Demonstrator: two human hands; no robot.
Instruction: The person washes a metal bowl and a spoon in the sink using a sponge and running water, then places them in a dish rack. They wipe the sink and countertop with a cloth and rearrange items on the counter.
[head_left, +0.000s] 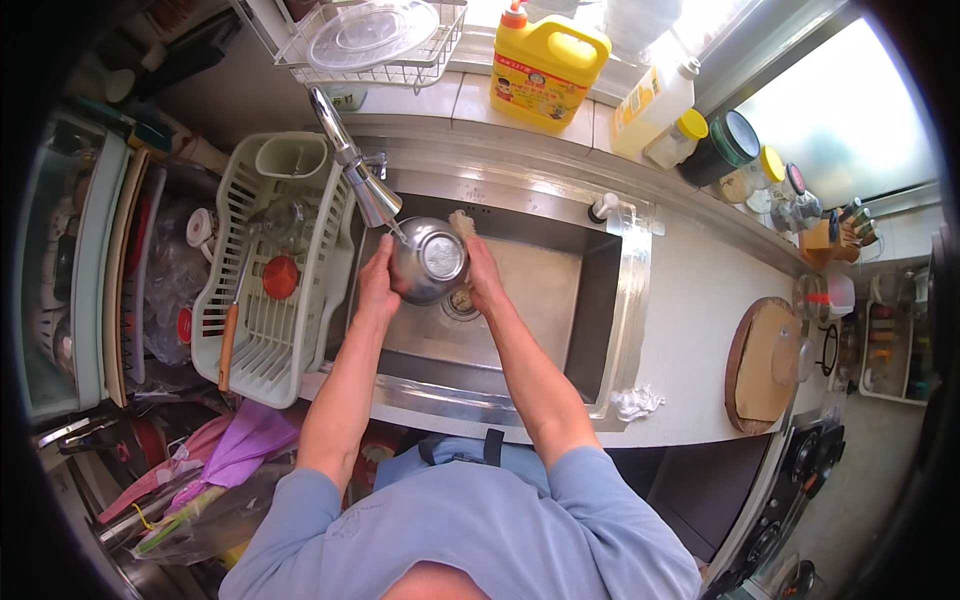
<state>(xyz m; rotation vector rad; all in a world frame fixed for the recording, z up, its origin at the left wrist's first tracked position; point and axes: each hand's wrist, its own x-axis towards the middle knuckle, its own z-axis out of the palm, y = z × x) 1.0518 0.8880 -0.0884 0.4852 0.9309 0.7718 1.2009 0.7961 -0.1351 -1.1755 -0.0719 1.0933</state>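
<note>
A stainless steel bowl (429, 260) is held over the left part of the steel sink (536, 300), its round base turned up towards me. My left hand (377, 281) grips the bowl's left side. On the right side, my right hand (482, 274) holds the bowl together with a pale scrubber, perhaps a loofah (462, 222), which shows above the fingers. Water runs from the chrome faucet (367, 191) onto the bowl's upper left. Part of the sink's drain strainer (461, 302) shows below the bowl, which hides the rest.
A pale green dish rack (259, 367) stands left of the sink, holding a glass jar (285, 225) and a wooden-handled utensil (229, 345). Behind the sink is a yellow detergent jug (547, 75). Crumpled white paper (637, 403) and a round wooden board (761, 360) lie on the right counter.
</note>
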